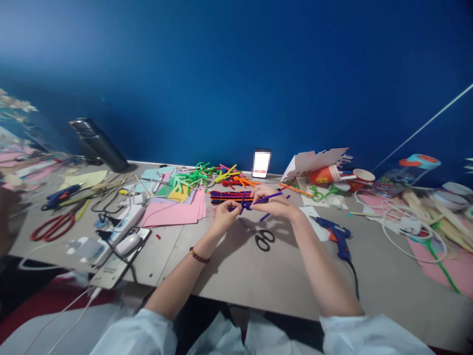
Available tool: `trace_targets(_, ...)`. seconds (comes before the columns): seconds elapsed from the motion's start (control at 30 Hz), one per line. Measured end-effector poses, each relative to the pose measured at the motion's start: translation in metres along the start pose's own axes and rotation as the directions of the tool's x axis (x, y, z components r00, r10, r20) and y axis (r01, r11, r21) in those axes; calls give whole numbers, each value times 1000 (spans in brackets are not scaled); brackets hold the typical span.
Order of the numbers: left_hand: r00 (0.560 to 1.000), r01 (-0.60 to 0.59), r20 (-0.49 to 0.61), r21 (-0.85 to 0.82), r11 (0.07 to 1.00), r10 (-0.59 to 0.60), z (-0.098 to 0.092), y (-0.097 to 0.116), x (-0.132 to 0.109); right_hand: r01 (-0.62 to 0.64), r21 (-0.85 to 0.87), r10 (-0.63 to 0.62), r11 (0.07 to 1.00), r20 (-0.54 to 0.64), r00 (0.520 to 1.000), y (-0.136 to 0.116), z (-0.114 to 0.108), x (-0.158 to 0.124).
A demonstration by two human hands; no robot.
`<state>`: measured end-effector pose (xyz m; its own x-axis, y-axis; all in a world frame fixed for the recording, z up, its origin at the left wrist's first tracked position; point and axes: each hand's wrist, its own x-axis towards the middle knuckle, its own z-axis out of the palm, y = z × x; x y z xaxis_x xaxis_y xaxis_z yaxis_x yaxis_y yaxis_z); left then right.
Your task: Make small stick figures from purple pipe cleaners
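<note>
Between my two hands is a dark purple pipe cleaner piece, bent into a small knot-like shape with ends sticking out. My left hand pinches its left side with thumb and fingertips. On its other side, my right hand has its fingertips closed on the same piece, and a straight purple length crosses over those fingers. A bundle of dark and coloured pipe cleaners lies just behind my hands. Black-handled scissors rest on the table below them.
A blue glue gun lies to the right, its cord running off the front edge. Behind stand a lit phone and green pipe-cleaner shapes. Leftward are pink paper, a power strip, red-handled scissors and a dark bottle.
</note>
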<state>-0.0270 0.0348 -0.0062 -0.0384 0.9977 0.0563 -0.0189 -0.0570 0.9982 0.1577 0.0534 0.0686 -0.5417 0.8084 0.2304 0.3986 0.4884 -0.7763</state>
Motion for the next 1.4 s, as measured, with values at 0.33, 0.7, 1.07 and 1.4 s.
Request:
trace_targets(0.33, 882, -466, 221, 540, 701, 416, 3, -9, -12, 145, -182, -142, 973, 30, 989, -15, 14, -1)
trace_targets(0.7, 463, -773, 450, 626, 100, 763, 6, -18, -10, -280, 178, 291, 943, -38, 956, 18, 13, 8)
trace_targets(1.07, 909, -402, 274, 378, 834, 314, 7, -4, -17, -339, 391, 330, 856, 91, 939, 20, 8, 7)
trace_targets(1.4, 933, -199, 330, 142, 970, 143, 7, 6, -15, -301, 442, 323, 845, 28, 946, 12, 10, 7)
